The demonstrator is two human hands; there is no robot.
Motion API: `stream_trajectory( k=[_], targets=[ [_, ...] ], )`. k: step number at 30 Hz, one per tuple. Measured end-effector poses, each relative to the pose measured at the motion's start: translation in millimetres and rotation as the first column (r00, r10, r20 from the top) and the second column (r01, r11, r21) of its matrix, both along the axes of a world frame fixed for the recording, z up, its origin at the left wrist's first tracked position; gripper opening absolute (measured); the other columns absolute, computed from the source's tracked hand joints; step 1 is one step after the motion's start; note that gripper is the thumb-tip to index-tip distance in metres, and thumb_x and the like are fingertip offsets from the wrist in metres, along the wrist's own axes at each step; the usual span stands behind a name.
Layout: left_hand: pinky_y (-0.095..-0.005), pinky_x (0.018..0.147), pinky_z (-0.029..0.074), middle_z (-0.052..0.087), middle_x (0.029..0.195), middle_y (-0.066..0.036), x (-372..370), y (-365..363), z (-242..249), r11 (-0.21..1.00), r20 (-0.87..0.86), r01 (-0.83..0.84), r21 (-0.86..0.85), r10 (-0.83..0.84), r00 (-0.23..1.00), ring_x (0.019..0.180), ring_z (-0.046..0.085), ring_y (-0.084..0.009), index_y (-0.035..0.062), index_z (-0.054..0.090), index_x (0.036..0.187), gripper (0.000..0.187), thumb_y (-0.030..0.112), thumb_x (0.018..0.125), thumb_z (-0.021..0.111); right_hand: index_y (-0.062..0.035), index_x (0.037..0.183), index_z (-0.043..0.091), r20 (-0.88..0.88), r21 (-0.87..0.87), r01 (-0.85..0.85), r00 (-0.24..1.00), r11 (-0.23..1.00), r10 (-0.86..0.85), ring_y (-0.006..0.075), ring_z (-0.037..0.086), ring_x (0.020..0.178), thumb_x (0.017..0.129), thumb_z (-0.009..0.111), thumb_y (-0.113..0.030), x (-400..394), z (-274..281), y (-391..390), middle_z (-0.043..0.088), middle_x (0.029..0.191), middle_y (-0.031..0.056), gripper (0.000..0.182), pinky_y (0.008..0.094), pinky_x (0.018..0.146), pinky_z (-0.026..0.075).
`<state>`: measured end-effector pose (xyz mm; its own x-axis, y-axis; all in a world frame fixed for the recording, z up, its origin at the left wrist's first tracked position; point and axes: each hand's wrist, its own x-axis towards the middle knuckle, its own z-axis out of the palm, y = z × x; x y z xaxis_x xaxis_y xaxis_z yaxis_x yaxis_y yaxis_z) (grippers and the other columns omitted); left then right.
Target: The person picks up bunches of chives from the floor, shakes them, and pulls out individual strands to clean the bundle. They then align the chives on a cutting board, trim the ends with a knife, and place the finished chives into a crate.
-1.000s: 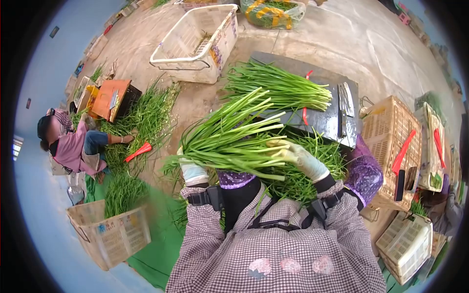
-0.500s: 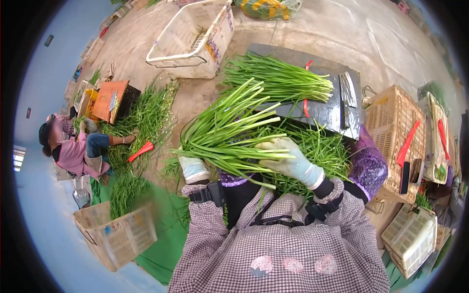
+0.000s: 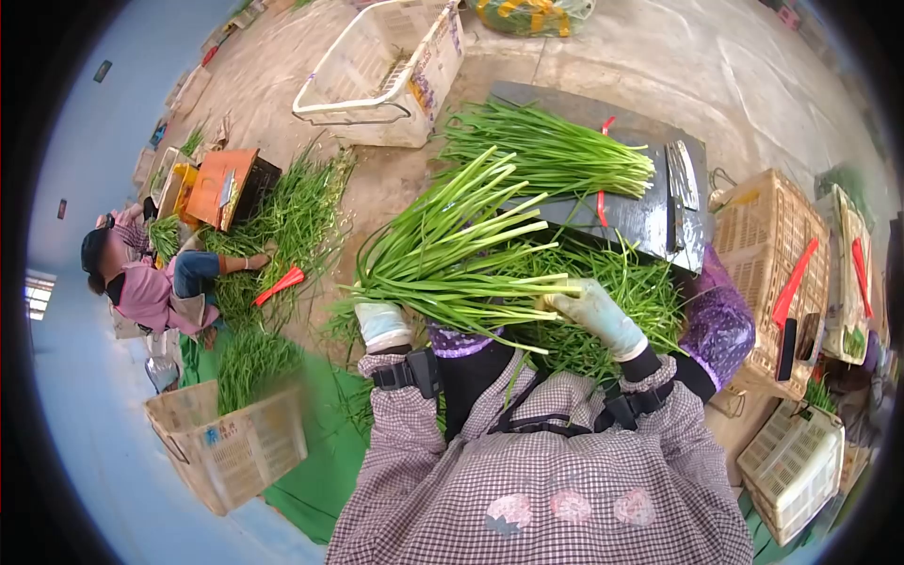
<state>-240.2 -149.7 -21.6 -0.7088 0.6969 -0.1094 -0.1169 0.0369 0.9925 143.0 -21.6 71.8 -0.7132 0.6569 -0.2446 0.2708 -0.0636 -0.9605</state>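
A fanned bunch of garlic chives (image 3: 452, 250) lies across my left hand (image 3: 384, 325), which wears a pale glove and is closed round the leafy end; its fingers are mostly under the leaves. At the pale cut ends of the bunch, my gloved right hand (image 3: 598, 318) has its fingertips pinched together on the stalk tips. Loose chives (image 3: 612, 278) are heaped on my lap below that hand. Beyond them, another bunch of chives (image 3: 556, 151) rests on a dark board (image 3: 650, 221), over a red strap (image 3: 602, 209).
A white crate (image 3: 367, 113) stands ahead. At left, a seated person (image 3: 155, 282) is among piled chives, with a crate (image 3: 231, 461) nearer me. Tan crates (image 3: 767, 254) with red ties stand at right. A long blade-like metal piece (image 3: 682, 179) lies on the board.
My right hand has drawn back toward the stalk ends, its fingers now pinched where they were spread across the stalks. My left hand still holds the bunch. The view has shifted slightly.
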Motion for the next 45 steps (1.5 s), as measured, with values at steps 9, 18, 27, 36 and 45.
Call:
stream_trajectory(
  k=[9, 18, 27, 36, 45],
  targets=[
    [-0.0366, 0.076, 0.06, 0.072, 0.11, -0.007, 38.7, 11.0, 59.8, 0.973, 0.474, -0.135, 0.188, 0.03, 0.88, 0.089, 0.07, -0.0236, 0.01, 0.063, 0.122, 0.04, 0.04, 0.11, 0.039, -0.0121, 0.14, 0.062, -0.171, 0.805, 0.094, 0.982, 0.586, 0.078, 0.0311, 0.06, 0.121, 0.094, 0.059, -0.001, -55.9, -66.2, -35.0, 0.066, 0.132, 0.0131, 0.048, 0.0422, 0.105, 0.049],
    [-0.0345, 0.078, 0.059, 0.07, 0.113, -0.012, 13.8, 2.2, 30.1, 0.994, 0.098, -0.107, 0.012, 0.105, 0.99, 0.092, 0.067, -0.0206, 0.002, 0.061, 0.122, 0.023, 0.015, 0.108, 0.047, -0.0079, 0.099, 0.057, -0.553, -0.686, 0.042, 0.618, 0.726, -0.558, 0.0148, 0.063, 0.091, 0.107, 0.051, -0.024, 8.4, -6.2, -21.7, 0.062, 0.107, 0.0071, 0.019, 0.0273, 0.079, 0.053],
    [-0.0382, 0.096, 0.054, 0.066, 0.128, -0.013, -8.6, 4.1, 7.1, 0.989, -0.153, 0.01, -0.145, -0.032, 0.988, 0.109, 0.064, -0.0242, 0.0014, 0.057, 0.131, 0.03, 0.015, 0.111, 0.039, -0.0065, 0.097, 0.061, -0.393, -0.052, 0.789, 0.548, 0.612, -0.739, 0.0124, 0.058, 0.087, 0.103, 0.051, -0.008, 27.4, 5.3, 33.1, 0.059, 0.102, 0.0029, 0.012, 0.0278, 0.074, 0.053],
    [-0.0373, 0.094, 0.054, 0.067, 0.122, -0.012, -39.0, 2.4, -37.6, 0.977, -0.462, 0.002, -0.212, -0.102, 0.881, 0.108, 0.064, -0.0227, -0.0001, 0.057, 0.129, 0.03, 0.018, 0.112, 0.04, -0.0072, 0.122, 0.069, -0.144, 0.482, -0.058, 0.979, 0.874, 0.144, 0.0274, 0.065, 0.109, 0.095, 0.071, -0.026, -22.6, 3.8, 29.6, 0.068, 0.115, 0.012, 0.033, 0.035, 0.098, 0.052],
    [-0.0349, 0.079, 0.058, 0.069, 0.108, -0.01, 3.4, 10.5, 31.6, 0.997, -0.11, -0.07, 0.045, 0.075, 0.991, 0.091, 0.066, -0.0186, -0.0006, 0.061, 0.117, 0.019, 0.011, 0.107, 0.051, -0.0037, 0.092, 0.076, -0.329, 0.23, 0.287, 0.922, 0.93, -0.203, 0.0253, 0.063, 0.09, 0.096, 0.067, -0.017, -58.5, -9.9, 0.7, 0.065, 0.093, 0.011, 0.016, 0.0367, 0.082, 0.05]
  ],
)
